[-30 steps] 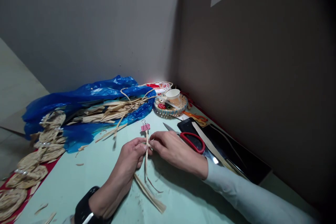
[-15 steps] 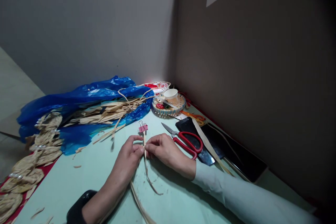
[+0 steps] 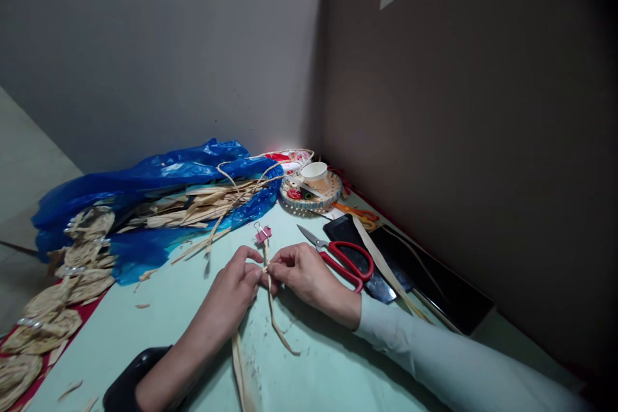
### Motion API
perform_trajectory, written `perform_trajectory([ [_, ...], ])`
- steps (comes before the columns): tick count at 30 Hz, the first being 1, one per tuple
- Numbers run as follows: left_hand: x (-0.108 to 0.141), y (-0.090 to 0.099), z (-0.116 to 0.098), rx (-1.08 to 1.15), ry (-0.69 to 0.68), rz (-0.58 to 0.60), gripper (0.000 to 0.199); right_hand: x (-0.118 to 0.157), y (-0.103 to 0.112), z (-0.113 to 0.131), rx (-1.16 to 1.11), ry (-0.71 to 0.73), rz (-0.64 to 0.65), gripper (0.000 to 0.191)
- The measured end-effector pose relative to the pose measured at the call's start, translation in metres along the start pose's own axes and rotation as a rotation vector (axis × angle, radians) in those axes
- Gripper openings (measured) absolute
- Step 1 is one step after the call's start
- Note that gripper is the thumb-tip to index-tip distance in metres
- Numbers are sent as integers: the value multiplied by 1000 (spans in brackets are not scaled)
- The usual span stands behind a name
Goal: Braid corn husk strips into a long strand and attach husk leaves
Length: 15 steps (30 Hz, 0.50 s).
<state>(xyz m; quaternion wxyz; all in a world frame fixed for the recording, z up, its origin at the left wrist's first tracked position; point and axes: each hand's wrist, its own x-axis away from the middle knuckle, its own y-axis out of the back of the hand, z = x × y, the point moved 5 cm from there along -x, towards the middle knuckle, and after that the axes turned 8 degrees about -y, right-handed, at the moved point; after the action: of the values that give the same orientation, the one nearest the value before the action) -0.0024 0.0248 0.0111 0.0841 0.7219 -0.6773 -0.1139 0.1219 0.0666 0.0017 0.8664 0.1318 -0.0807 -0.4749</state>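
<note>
A pink binder clip (image 3: pixel 263 235) grips the top end of a thin plait of dried straw-like strips (image 3: pixel 266 252). Below the clip, my left hand (image 3: pixel 236 286) pinches the strips from the left, its index finger bent over near the plait. From the right, my right hand (image 3: pixel 302 273) pinches the strips between thumb and forefinger, close to the left fingertips. One loose strip (image 3: pixel 277 328) trails down from between the hands and curls to the right. A wider strip (image 3: pixel 239 370) emerges beneath my left wrist and runs toward the near edge.
Right of my hands lie red-handled scissors (image 3: pixel 345 261), a black phone (image 3: pixel 345 228) and a dark tablet (image 3: pixel 444 286). A woven basket (image 3: pixel 309 205) holding a paper cup (image 3: pixel 315 172) stands behind. A blue plastic bag (image 3: pixel 159 170) of straw strips and a braided straw piece (image 3: pixel 67 283) lie left.
The wide strip under my left wrist has swung left. The binder clip has tilted slightly. My left forearm has shifted a little left, while both hands stay pinched at the same spot.
</note>
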Motion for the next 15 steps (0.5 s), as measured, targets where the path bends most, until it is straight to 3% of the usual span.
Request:
perform_trajectory([
  [11, -3, 4, 5, 16, 26, -7, 25, 0, 5, 0, 32, 3, -14, 26],
  [15, -4, 10, 6, 43, 36, -59, 29, 1, 5, 2, 35, -7, -3, 26],
])
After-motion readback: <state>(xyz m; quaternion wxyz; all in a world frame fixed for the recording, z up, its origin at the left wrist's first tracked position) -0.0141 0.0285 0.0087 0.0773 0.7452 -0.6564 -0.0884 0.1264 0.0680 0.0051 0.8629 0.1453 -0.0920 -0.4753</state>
